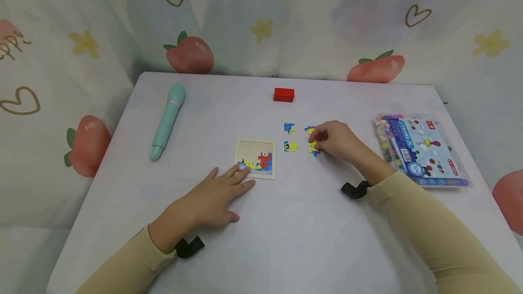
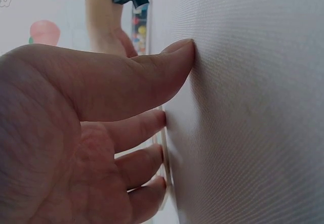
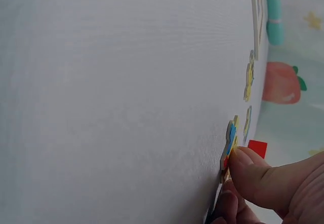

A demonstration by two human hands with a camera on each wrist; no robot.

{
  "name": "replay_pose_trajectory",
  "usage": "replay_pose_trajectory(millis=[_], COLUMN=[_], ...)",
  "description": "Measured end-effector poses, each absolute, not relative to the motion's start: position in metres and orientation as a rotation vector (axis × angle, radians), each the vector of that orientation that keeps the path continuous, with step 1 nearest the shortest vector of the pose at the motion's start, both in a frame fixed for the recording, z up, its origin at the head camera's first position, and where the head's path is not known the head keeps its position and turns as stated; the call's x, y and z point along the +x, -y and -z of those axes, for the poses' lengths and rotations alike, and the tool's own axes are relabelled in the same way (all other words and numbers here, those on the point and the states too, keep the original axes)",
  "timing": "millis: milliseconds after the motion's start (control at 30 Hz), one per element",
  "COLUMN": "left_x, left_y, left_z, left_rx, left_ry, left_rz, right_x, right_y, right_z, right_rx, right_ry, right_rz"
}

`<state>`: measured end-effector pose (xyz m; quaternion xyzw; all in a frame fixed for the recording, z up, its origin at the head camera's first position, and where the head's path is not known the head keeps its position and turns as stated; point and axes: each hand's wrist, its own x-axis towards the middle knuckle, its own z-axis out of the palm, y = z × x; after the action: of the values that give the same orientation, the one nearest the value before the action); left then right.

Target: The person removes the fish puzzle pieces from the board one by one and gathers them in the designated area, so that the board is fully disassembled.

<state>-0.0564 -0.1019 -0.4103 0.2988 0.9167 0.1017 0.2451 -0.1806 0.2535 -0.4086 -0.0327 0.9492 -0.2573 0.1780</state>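
A small square wooden puzzle tray (image 1: 255, 142) lies mid-table, with colourful jigsaw pieces (image 1: 264, 161) fitted along its bottom and right side. My left hand (image 1: 212, 201) is spread flat, its fingertips touching the tray's lower left corner and its thumb resting on the table. To the tray's right, my right hand (image 1: 336, 139) pinches a yellow and blue puzzle piece (image 3: 232, 135) between thumb and fingers, at table level. Another loose piece (image 1: 309, 129) lies just above it, partly hidden by the fingers. Two more, a blue piece (image 1: 289, 127) and a yellow-and-blue piece (image 1: 291, 146), lie between tray and hand.
A red block (image 1: 283, 95) sits near the table's back edge. The mint-green cylindrical stick (image 1: 167, 121) lies at the left. At the right, beside my right forearm, is a clear plastic case (image 1: 426, 149) with colourful beads. A patterned curtain hangs behind the table.
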Motion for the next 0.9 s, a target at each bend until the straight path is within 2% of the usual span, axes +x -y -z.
replay_pose_trajectory(millis=[267,700,900], left_x=[-0.056,-0.057,-0.067], left_y=[0.102,0.094,0.090], left_z=[0.409,0.408,0.407], left_rx=[0.823,0.795,0.866], left_ry=[-2.493,-2.505,-2.595], left_rz=[-0.274,-0.243,-0.268], right_x=[-0.177,-0.165,-0.161], right_y=[-0.242,-0.187,-0.164], right_z=[0.399,0.404,0.407], right_rx=[-0.142,-0.365,-0.426], right_ry=[-2.751,-2.643,-2.579], right_rz=[0.720,0.824,0.849])
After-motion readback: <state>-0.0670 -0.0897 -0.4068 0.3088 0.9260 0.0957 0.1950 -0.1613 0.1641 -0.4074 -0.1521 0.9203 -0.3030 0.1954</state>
